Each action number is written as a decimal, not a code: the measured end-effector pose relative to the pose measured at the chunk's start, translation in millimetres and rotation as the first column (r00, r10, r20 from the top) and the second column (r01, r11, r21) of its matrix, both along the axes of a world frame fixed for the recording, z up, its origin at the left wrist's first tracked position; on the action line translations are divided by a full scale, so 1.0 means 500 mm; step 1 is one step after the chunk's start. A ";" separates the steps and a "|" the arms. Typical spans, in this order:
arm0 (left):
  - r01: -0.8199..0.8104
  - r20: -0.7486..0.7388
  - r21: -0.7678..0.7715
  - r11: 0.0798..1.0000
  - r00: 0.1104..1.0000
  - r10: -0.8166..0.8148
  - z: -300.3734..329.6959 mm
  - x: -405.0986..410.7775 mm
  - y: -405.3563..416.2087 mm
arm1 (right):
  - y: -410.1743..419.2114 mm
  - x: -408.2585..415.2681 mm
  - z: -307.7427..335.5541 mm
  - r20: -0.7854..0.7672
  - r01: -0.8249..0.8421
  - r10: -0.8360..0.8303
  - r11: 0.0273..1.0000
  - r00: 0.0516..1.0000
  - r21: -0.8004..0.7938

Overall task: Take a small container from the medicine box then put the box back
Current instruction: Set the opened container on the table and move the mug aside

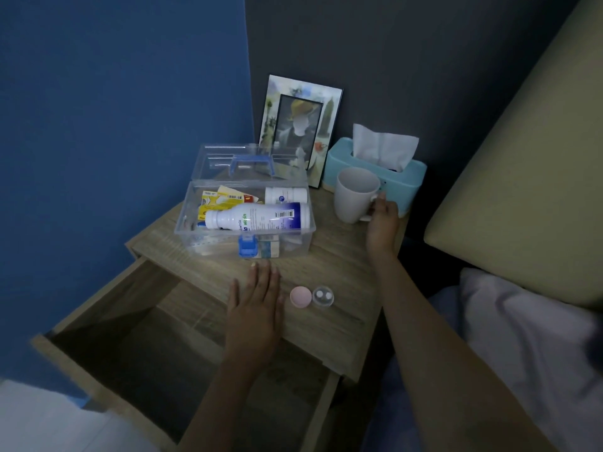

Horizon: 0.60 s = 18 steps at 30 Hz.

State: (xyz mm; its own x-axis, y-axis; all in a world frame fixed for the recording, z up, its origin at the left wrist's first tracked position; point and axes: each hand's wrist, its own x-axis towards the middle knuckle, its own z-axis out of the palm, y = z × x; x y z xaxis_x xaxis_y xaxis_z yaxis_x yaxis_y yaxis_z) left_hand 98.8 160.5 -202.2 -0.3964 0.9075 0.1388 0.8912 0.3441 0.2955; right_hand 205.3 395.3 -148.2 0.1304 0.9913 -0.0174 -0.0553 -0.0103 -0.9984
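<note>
— Hands first: where are they?
— Left hand (256,300) lies flat, fingers spread, on the wooden counter (332,256), gripping nothing. Right hand (382,220) is closed around a white mug's (354,194) handle.
— And the medicine box?
— Clear medicine box (244,220) sits open on the counter above an open drawer (130,337). The small container (323,296) rests near the left hand, its pink lid (300,297) touching beside it.

Clear glossy plastic on the medicine box (295,238), matt wood grain across the counter (329,265), smooth matt mug (354,195), soft crumpled paper tissue (383,146) rising from a smooth plastic tissue box (412,177).
</note>
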 end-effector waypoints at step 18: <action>0.001 0.001 0.004 1.000 1.000 -0.001 -0.005 -0.001 -0.002 | -0.212 0.136 -0.011 -0.313 -0.139 0.137 0.990 0.940 0.015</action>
